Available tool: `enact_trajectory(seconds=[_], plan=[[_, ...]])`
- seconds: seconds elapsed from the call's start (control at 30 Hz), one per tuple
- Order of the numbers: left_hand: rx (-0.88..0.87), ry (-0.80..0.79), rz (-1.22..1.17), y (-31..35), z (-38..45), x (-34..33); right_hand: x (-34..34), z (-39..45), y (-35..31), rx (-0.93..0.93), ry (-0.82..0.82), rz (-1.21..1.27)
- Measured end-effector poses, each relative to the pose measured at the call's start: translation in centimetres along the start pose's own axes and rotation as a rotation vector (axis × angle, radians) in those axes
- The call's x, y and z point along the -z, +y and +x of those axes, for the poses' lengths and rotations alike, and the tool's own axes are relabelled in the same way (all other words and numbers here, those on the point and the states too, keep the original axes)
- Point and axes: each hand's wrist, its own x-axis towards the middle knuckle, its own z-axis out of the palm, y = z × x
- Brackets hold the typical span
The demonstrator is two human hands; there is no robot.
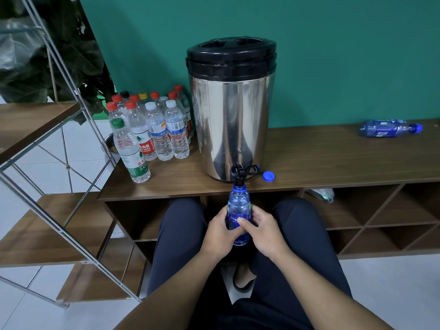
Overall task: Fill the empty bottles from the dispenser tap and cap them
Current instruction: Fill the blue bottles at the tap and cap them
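Both hands, left and right, grip blue bottle under tap; keep mouth centred, bottle upright; cap at shelf's front edge.

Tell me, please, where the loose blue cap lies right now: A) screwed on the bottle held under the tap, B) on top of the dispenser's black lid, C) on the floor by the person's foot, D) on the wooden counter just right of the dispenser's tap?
D: the blue cap lies flat on the counter beside the tap, while the blue bottle held by the left hand and right hand is uncapped.
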Motion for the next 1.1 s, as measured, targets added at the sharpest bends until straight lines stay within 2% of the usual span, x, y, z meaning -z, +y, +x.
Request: enact_trajectory(seconds=[0.77,0.97,1.1], plan=[[0.0,0.044,-0.11,-0.2,0.4,-0.2,0.4,-0.2,-2.2,-0.013,-0.004,-0.11],[0.03,0.044,-0.095,-0.7,0.8,-0.2,1.9,1.5,-4.1,-0.096,0.154,-0.13],[0.041,0.039,-0.081,-1.2,1.0,-0.2,3.1,3.3,-6.3,-0.024,0.213,-0.102]])
